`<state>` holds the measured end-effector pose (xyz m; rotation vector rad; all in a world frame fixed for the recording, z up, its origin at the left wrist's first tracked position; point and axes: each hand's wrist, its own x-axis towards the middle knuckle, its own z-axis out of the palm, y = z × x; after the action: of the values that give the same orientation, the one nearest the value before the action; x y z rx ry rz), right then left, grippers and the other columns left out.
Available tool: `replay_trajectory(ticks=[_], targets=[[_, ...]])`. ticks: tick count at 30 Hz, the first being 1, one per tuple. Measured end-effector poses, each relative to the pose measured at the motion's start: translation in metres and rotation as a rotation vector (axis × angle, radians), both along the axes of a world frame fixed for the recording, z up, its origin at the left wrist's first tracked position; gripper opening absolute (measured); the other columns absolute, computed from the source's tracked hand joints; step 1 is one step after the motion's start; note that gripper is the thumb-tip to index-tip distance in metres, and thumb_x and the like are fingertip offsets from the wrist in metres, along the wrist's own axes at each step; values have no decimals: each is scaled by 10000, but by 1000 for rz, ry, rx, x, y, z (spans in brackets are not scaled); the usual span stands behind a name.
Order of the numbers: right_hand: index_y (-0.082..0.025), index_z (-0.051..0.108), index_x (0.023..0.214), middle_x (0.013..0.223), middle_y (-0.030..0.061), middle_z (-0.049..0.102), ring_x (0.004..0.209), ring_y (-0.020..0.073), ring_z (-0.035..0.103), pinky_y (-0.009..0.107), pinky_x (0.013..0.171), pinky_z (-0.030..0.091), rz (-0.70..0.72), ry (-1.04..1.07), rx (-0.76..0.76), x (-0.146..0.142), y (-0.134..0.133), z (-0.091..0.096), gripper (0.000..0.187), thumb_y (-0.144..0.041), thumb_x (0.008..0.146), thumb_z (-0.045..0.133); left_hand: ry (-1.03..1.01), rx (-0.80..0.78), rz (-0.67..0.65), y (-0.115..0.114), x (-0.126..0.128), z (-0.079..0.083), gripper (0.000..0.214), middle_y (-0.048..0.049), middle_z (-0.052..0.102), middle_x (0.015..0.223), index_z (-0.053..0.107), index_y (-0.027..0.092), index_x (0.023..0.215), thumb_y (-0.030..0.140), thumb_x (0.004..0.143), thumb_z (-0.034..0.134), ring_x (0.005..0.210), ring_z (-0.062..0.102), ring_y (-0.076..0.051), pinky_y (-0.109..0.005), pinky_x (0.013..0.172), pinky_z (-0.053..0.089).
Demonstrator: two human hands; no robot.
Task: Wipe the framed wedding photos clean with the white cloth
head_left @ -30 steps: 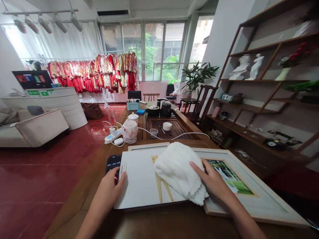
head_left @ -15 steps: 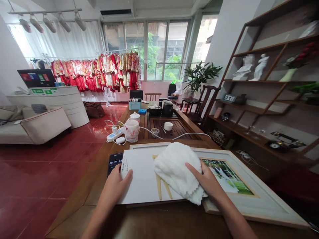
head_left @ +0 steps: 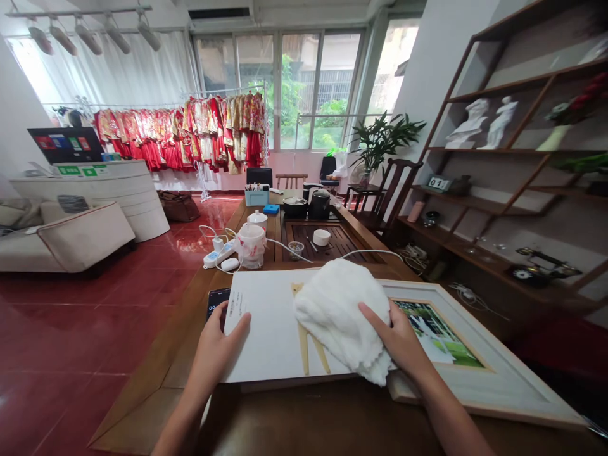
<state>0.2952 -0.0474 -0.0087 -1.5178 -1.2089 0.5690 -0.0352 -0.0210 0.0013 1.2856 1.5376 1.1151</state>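
Observation:
A white fluffy cloth [head_left: 339, 313] lies on a white board [head_left: 266, 329] that has a tan stand shape on it, on the wooden table [head_left: 308, 418]. My right hand [head_left: 401, 345] rests on the cloth's right side, fingers flat and apart. My left hand [head_left: 216, 348] presses the board's left edge, thumb on top. Under the board lies a large white picture frame [head_left: 484, 386] with a green photo showing at the right. A phone [head_left: 216, 301] with a timer peeks out at the board's left corner.
Beyond the board stand a white teapot [head_left: 251, 244], a power strip [head_left: 218, 253] with cables, a tea tray [head_left: 327, 244] with cups and kettles. Wooden shelves [head_left: 513, 190] rise at the right, a sofa [head_left: 71, 237] and red floor at the left.
The board has shifted away from me and now covers the frame's top left corner and part of the phone. Both hands moved with it; the cloth stays under my right hand.

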Motion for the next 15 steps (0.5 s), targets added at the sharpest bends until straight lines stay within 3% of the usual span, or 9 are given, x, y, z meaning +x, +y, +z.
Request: replay_trajectory(ticks=[4, 8, 15], targets=[[-203, 534, 1246, 1158, 75, 659, 1033, 250, 610, 367, 894, 486, -24, 30, 49, 0, 1, 7, 606, -563, 770, 636, -278, -40, 29, -4, 5, 9, 583, -125, 647, 1161, 514, 189, 1240, 380, 739, 743, 893, 678, -228, -283, 698, 529], [-204, 558, 1214, 1148, 71, 666, 1003, 246, 621, 356, 865, 490, -42, 18, 64, 4, 3, 8, 578, -553, 763, 648, -565, -133, -45, -10, 12, 19, 653, -117, 676, 1102, 450, 238, 1334, 293, 754, 743, 770, 704, -218, -279, 622, 545], [-230, 558, 1213, 1150, 52, 662, 1012, 230, 621, 331, 848, 513, -71, 13, 109, 14, 0, 9, 536, -520, 772, 653, -685, -187, -27, -12, 14, 19, 716, -108, 708, 1015, 422, 255, 1385, 177, 755, 754, 736, 713, -214, -280, 612, 566]])
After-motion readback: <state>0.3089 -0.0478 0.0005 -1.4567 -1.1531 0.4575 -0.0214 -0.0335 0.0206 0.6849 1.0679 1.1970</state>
